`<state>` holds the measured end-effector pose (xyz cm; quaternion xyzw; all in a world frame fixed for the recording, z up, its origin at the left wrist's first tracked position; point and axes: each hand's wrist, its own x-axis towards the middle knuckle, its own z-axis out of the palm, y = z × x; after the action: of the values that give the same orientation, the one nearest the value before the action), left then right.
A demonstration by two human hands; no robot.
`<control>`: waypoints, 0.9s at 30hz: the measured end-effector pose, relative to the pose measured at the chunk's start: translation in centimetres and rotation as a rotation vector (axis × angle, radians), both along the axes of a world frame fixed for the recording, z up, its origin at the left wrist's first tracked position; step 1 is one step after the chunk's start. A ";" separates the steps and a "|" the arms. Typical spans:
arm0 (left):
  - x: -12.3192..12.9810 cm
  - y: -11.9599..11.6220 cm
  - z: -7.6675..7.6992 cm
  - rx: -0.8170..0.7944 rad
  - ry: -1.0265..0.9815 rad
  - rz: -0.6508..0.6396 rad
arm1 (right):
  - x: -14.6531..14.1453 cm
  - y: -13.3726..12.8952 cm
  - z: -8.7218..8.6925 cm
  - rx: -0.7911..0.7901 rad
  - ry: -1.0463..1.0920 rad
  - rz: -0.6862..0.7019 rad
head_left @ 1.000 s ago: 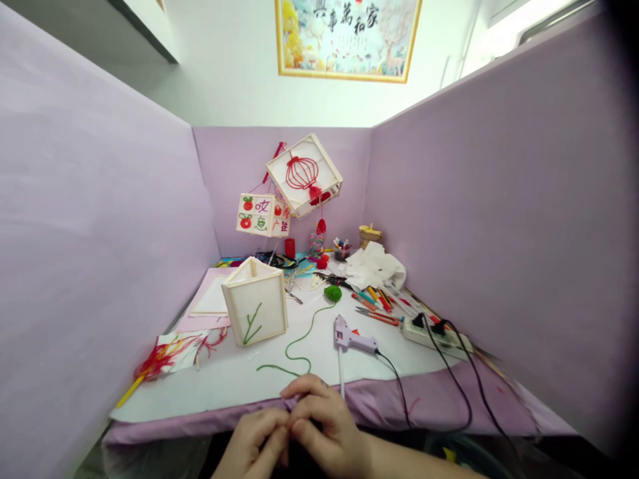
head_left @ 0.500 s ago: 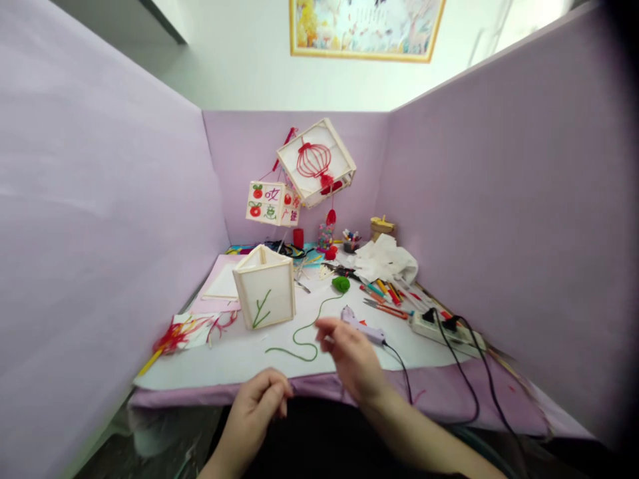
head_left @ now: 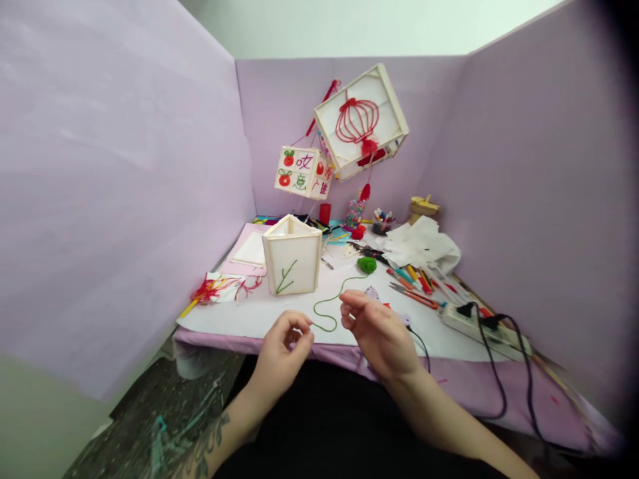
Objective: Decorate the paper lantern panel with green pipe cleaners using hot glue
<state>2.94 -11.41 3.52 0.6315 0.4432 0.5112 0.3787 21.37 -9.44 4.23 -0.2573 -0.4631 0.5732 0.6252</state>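
My left hand is just over the table's front edge, its fingers curled and the thumb tip slightly apart from the index finger. Those fingertips overlap the near end of a green yarn in view, and I see no clear grip on it. My right hand hovers to the right of the strand, fingers loosely bent, holding nothing visible. Partly behind it lies a pale purple glue gun. The yarn runs back to a small green ball. A white-panelled lantern frame with a green branch design stands upright at the left.
A power strip with black cords sits at the right, near scissors and markers. White crumpled cloth lies behind. Red yarn scraps are at the left. Decorated lanterns hang at the back between purple partitions.
The view has tilted down and turned left. My left hand has come forward over the table edge to the green yarn, its thumb and index finger parting. My right hand stays near the glue gun.
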 end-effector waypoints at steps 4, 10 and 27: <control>0.4 0.5 1.9 0.130 0.095 -0.017 | -0.3 -0.3 -0.3 0.086 -0.117 0.028; 0.4 1.7 3.2 0.485 0.270 -0.122 | -0.2 -0.9 -0.5 0.330 -0.515 -0.091; -0.8 1.9 -0.5 0.896 0.439 -0.037 | -0.1 -1.0 -1.0 0.149 -0.518 0.048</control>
<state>2.17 -9.55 3.05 0.8326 0.2381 0.4996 -0.0231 21.24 -10.47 3.26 -0.3377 -0.6544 0.4674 0.4892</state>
